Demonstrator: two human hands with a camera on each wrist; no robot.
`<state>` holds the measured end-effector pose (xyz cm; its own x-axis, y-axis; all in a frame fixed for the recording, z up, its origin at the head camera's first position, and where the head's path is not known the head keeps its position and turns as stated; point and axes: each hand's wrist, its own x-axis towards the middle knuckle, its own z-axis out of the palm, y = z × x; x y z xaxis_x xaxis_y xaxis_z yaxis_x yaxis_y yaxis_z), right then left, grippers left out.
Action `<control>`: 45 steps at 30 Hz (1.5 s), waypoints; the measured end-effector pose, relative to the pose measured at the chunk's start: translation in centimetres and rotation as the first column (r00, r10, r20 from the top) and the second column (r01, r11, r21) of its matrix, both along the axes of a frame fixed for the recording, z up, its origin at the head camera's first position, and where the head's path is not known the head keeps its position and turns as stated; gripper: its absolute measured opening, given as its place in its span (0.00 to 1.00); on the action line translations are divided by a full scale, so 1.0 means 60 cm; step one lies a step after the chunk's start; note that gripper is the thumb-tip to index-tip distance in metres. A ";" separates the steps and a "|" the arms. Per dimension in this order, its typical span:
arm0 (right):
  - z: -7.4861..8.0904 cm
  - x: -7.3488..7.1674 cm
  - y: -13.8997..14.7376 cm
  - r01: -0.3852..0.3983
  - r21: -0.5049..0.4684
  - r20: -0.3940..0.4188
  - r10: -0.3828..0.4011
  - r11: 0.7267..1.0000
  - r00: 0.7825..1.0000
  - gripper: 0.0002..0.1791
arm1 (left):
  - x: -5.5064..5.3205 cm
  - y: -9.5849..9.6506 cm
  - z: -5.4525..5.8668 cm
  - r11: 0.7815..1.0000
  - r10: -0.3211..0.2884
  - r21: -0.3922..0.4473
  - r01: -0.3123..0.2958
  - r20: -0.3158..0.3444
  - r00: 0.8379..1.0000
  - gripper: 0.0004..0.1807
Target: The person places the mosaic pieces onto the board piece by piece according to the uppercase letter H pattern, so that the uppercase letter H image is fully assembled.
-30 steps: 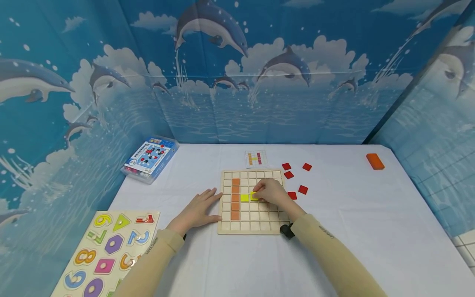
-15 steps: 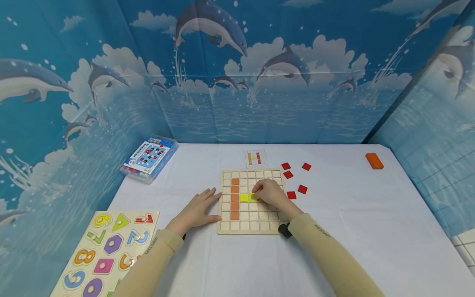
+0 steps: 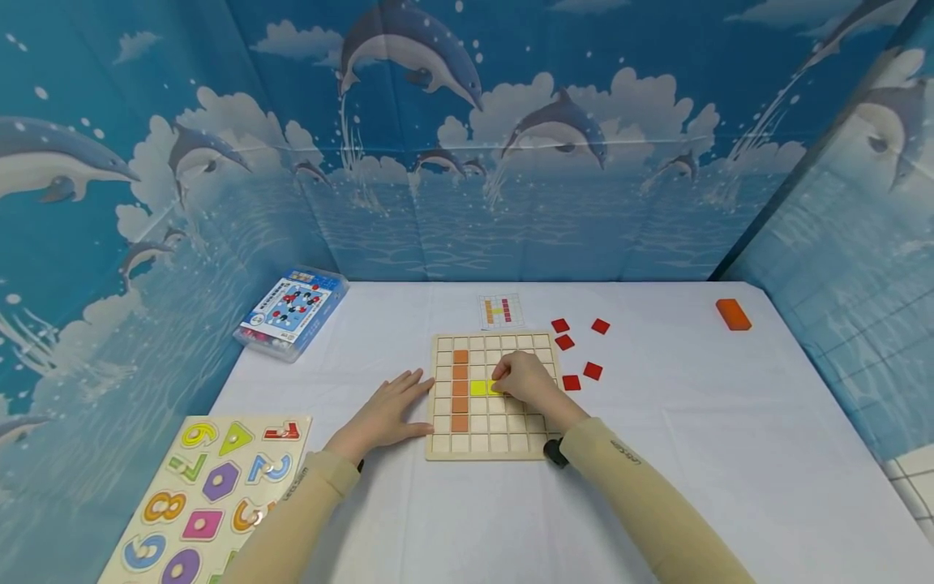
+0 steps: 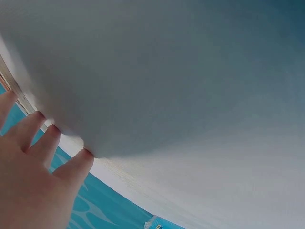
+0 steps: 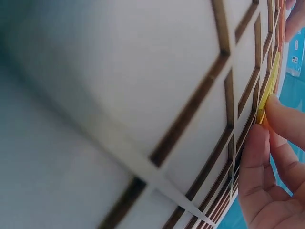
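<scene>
A wooden grid board [image 3: 459,444] lies on the white table. A column of several orange tiles [image 3: 460,372] fills squares on its left side, with one yellow tile [image 3: 477,388] beside the column. My right hand [image 3: 527,379] pinches a second yellow tile [image 3: 494,388] at the adjoining square to the right. In the right wrist view, thumb and fingers meet at the end of this yellow tile [image 5: 260,116], low against the grid. My left hand [image 3: 385,412] lies flat with spread fingers, its fingertips at the board's left edge. The left wrist view shows those fingers [image 4: 74,169] along the edge.
Several red tiles [image 3: 571,382] lie right of the board. Behind it is a pattern card [image 3: 500,311]. A blue plastic box [image 3: 292,315] stands back left, a number puzzle [image 3: 202,525] front left, and an orange block [image 3: 733,315] far right.
The second yellow tile sat slightly askew and further right; it has shifted left into line beside the first. My right hand moved slightly with it. The left hand stays at the board's edge.
</scene>
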<state>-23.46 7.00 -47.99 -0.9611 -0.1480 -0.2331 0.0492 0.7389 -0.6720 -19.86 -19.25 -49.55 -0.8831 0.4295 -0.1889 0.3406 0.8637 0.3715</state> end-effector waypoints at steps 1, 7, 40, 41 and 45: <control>0.000 0.000 0.000 -0.006 0.002 -0.005 0.006 1.000 1.000 0.04 | 0.000 0.000 0.000 1.000 0.003 0.001 -0.003 0.000 1.000 0.45; 0.009 0.002 0.019 -0.034 -0.054 -0.015 0.033 0.998 0.999 0.06 | 0.000 -0.001 -0.003 1.000 0.004 -0.002 -0.004 0.006 1.000 0.45; -0.007 0.019 0.222 0.056 -0.077 0.018 -0.055 0.995 0.998 0.17 | -0.002 -0.003 -0.008 1.000 0.004 0.003 -0.004 0.004 1.000 0.45; -0.008 0.019 0.222 0.057 -0.075 0.019 -0.055 0.996 0.998 0.17 | -0.002 -0.002 -0.008 1.000 0.004 0.004 -0.004 0.003 1.000 0.45; -0.012 0.017 0.221 0.058 -0.069 0.014 -0.057 0.996 0.998 0.16 | -0.002 -0.002 -0.006 1.000 0.001 0.001 -0.001 0.006 1.000 0.45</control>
